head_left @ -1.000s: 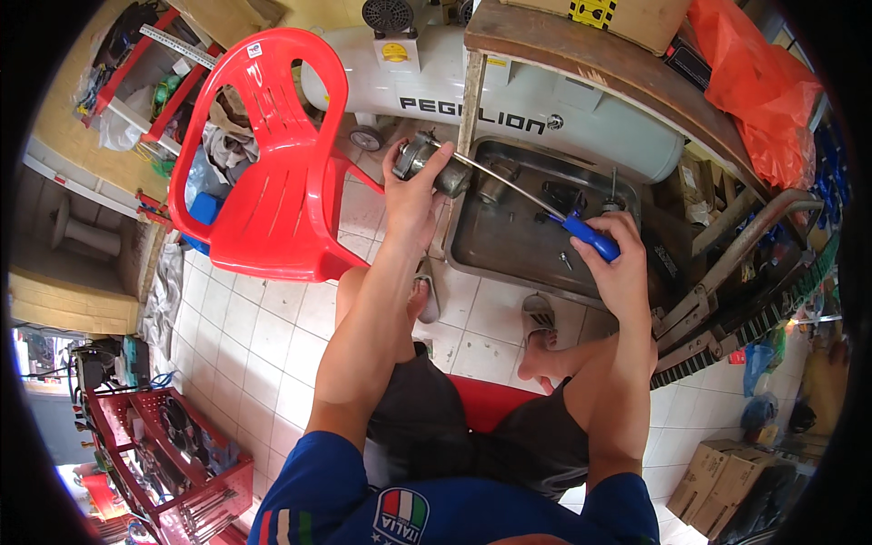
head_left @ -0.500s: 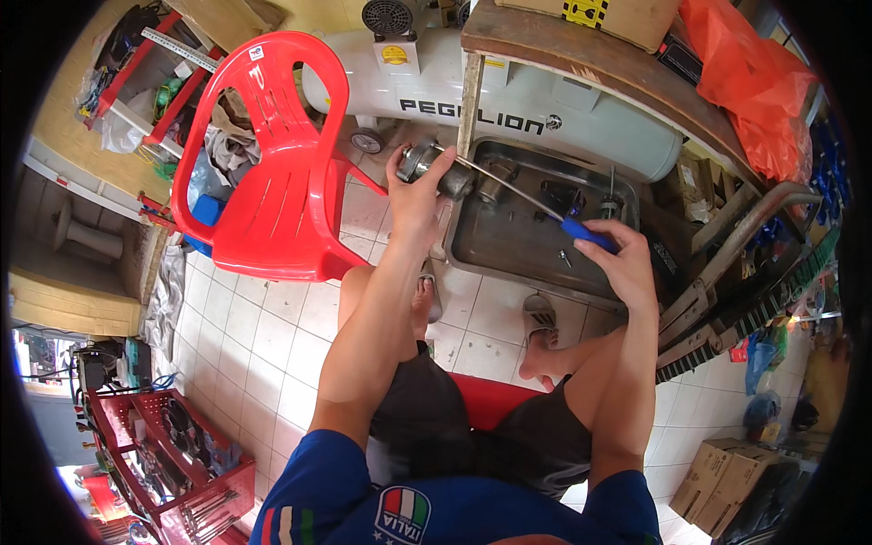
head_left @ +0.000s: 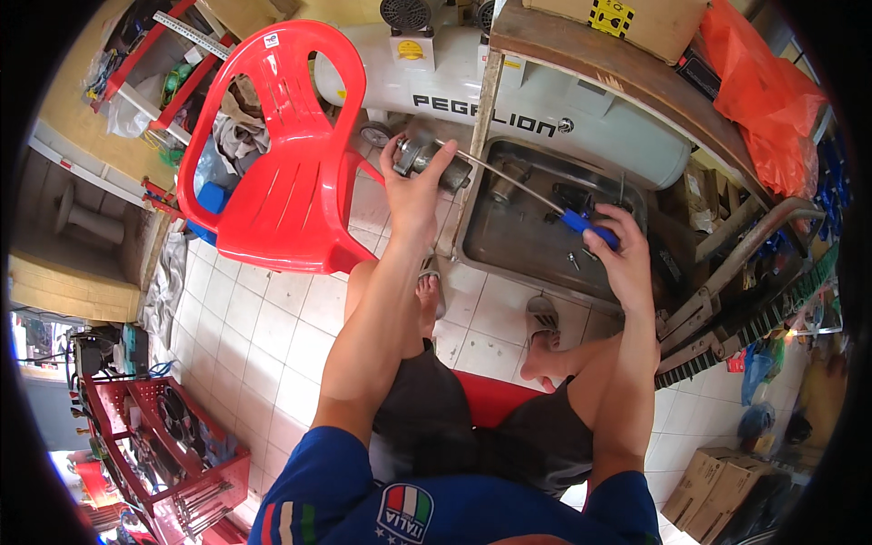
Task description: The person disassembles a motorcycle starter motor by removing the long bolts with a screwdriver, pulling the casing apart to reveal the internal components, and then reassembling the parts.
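My left hand (head_left: 413, 202) is closed around a worn, cylindrical metal motor part (head_left: 450, 173), held up just left of a dark metal tray (head_left: 495, 254). Its thumb lies across the part's upper side. In my right hand (head_left: 625, 263) is a screwdriver (head_left: 520, 186) with a blue handle and a long thin shaft, pinched near the handle's end. The shaft slants up and left over the tray, and its tip reaches the top of the motor part by my left thumb. Whether the tip sits in a screw is too small to tell.
Inside the tray lie a metal cylinder (head_left: 510, 182), small screws (head_left: 573, 261) and dark parts. A red plastic chair (head_left: 282, 204) stands at left. Behind are a white compressor tank (head_left: 627, 145) and a wooden bench (head_left: 599, 54). A metal frame (head_left: 718, 309) stands at right.
The view has shifted slightly, so the surroundings sit a little farther right. My right fingers have changed their hold on the screwdriver handle and are more raised. The left hand keeps holding the motor part.
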Demonstrator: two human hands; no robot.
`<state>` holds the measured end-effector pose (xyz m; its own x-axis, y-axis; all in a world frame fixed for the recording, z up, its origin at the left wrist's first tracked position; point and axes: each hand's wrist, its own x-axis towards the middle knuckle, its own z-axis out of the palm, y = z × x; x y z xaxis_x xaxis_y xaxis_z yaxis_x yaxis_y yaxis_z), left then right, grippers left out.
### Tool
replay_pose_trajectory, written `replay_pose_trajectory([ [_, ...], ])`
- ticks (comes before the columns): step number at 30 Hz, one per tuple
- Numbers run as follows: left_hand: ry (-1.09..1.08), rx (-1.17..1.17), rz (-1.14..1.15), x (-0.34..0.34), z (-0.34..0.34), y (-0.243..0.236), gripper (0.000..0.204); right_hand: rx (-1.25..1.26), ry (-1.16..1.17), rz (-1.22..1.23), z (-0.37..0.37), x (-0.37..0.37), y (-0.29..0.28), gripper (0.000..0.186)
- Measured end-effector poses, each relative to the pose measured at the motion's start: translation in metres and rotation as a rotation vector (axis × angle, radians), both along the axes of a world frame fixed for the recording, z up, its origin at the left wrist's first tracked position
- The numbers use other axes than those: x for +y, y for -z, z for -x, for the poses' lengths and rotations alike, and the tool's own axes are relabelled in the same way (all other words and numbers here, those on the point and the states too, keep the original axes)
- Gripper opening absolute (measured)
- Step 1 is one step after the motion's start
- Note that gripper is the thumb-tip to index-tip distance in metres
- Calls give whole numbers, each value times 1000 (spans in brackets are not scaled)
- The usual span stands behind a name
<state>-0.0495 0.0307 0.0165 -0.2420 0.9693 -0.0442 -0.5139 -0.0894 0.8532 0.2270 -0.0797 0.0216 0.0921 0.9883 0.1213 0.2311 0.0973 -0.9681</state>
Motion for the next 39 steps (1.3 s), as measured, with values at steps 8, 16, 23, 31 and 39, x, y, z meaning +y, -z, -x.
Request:
replay_pose_trajectory([
  [8, 10, 31, 22, 0, 4, 1, 87, 191, 14, 355, 14, -2, -14, 29],
  [16, 16, 13, 114, -4, 4, -4, 81, -21, 113, -96, 18, -2, -11, 27],
  [23, 41, 30, 61, -4, 6, 2, 82, 177, -54, 259, 5, -4, -19, 29],
  [31, 67, 62, 73, -7, -2, -2, 79, -27, -70, 409, 1, -7, -27, 34],
  [39, 117, -63, 110, -4, -1, 5, 76, 188, -146, 373, -39, -8, -27, 44],
])
